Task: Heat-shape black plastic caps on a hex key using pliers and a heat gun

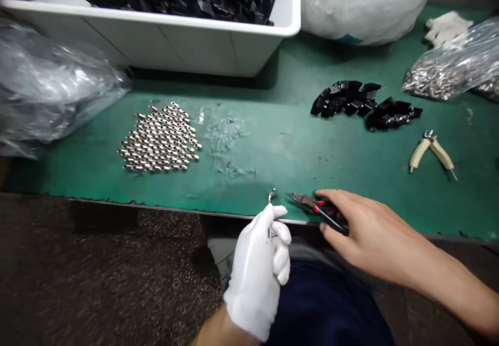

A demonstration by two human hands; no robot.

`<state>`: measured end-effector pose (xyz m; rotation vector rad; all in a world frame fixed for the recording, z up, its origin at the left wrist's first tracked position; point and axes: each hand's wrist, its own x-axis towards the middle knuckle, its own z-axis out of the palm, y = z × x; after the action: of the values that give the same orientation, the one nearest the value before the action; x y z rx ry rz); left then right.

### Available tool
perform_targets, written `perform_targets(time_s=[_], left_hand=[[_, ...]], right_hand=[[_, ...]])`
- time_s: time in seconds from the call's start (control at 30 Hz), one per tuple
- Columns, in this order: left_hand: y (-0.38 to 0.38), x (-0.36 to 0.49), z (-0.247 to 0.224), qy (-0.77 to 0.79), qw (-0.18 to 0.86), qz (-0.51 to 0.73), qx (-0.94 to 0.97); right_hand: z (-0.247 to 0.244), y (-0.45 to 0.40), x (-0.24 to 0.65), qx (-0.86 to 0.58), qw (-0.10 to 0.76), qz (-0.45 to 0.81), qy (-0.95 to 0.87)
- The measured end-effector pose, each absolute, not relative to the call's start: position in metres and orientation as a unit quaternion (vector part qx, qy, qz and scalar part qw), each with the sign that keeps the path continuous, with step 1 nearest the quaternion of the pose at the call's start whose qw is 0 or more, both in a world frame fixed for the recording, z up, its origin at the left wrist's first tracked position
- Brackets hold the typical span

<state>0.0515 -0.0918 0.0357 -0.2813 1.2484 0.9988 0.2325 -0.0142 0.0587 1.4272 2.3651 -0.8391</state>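
Note:
My left hand (pixel 259 268), in a white glove, pinches a small silver metal part (pixel 272 195) that sticks up past the fingertips at the table's front edge. My bare right hand (pixel 366 229) holds pliers (pixel 307 202) with red and black handles, their jaws pointing left towards the metal part without touching it. Many small silver parts (pixel 159 138) lie in a flat cluster on the green table (pixel 280 143), left of my hands. Two piles of shiny black pieces (pixel 345 98) rest farther back on the right.
A white bin (pixel 187 42) of black pieces stands at the back left, beside a clear plastic bag (pixel 54 86). Cream-handled pliers (pixel 432 151) lie at the right. Behind them are a bag of metal parts (pixel 436 78) and a large white bag (pixel 362 3).

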Motion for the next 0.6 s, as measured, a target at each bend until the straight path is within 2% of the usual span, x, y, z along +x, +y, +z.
perform_targets(time_s=[0.2,0.43,0.6], left_hand=[[-0.090,0.060,0.039,0.576,0.668,0.457,-0.118],[-0.085,0.055,0.030,0.617,0.642,0.444,-0.103],[-0.077,0.043,0.033,0.692,0.613,0.380,0.030]], right_hand=[[0.061,-0.005,0.219,0.484,0.159,-0.255,0.822],[0.060,0.009,0.220,0.393,0.164,-0.159,0.891],[0.066,0.021,0.213,0.331,0.196,-0.080,0.920]])
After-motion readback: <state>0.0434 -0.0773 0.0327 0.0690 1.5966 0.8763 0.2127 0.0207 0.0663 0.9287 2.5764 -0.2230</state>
